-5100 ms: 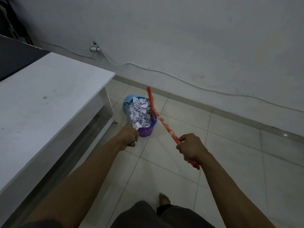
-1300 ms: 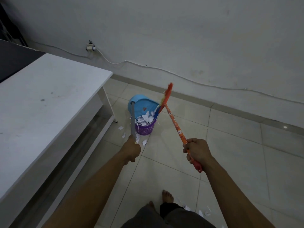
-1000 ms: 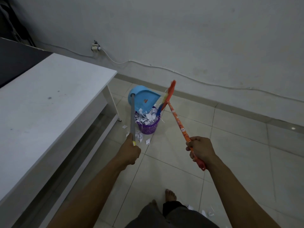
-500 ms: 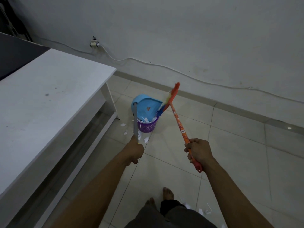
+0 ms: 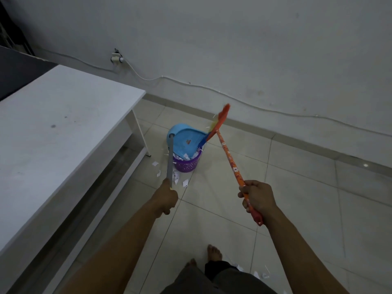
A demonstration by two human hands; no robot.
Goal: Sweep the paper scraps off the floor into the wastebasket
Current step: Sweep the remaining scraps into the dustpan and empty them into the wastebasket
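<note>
1. Dustpan point(image 5: 186, 143) tips over the wastebasket point(image 5: 186, 164) at twelve o'clock; my left hand point(image 5: 167, 198) stays wrapped round its handle.
2. My right hand point(image 5: 256, 198) clenches the broom point(image 5: 229, 155); brush downward gently.
3. Scraps point(image 5: 185, 182) lie at six o'clock of the wastebasket.

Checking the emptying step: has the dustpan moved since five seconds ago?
Yes. The blue dustpan was hidden under scraps at the purple wastebasket; now it is tipped up above the rim, emptied.
</note>
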